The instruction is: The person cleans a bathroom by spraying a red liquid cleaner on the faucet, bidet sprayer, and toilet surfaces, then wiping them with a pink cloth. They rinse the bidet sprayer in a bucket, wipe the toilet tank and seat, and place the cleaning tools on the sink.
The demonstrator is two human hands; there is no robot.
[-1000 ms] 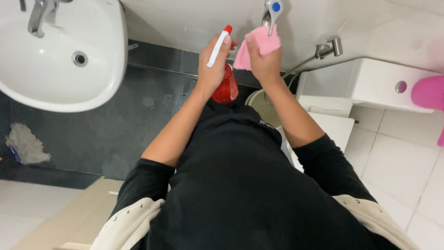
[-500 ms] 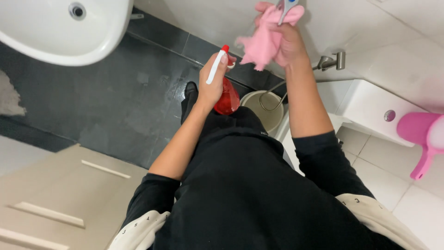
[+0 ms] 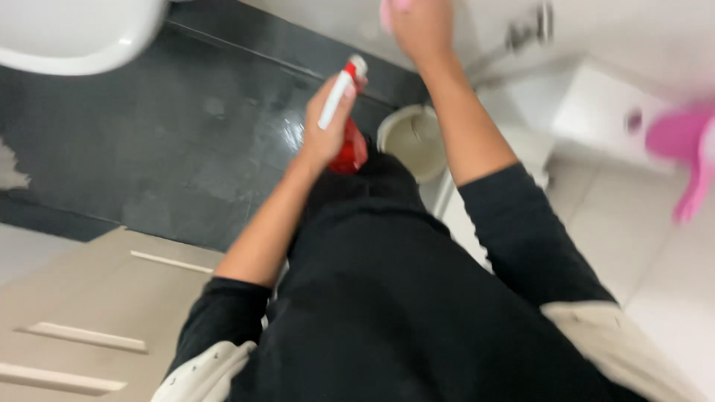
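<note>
My left hand [image 3: 325,126] grips a red spray bottle [image 3: 350,145] with a white and red trigger head, held out in front of my black top. Raised at the top edge of the view, my right hand [image 3: 421,26] presses a pink cloth [image 3: 391,9] against the white wall; only a sliver of the cloth shows. A chrome wall fitting [image 3: 532,26] sits just right of that hand, blurred by motion.
A white washbasin [image 3: 74,37] hangs at the top left over dark grey floor tiles [image 3: 149,149]. A small white bin [image 3: 413,138] stands below my arms beside a white toilet cistern [image 3: 596,112]. A pink brush holder [image 3: 689,149] is at the right. A beige door [image 3: 89,313] lies at the lower left.
My right hand with the pink cloth has risen up the wall to the frame's top edge. The view has shifted, the basin sliding up and left. The bottle hand stays put.
</note>
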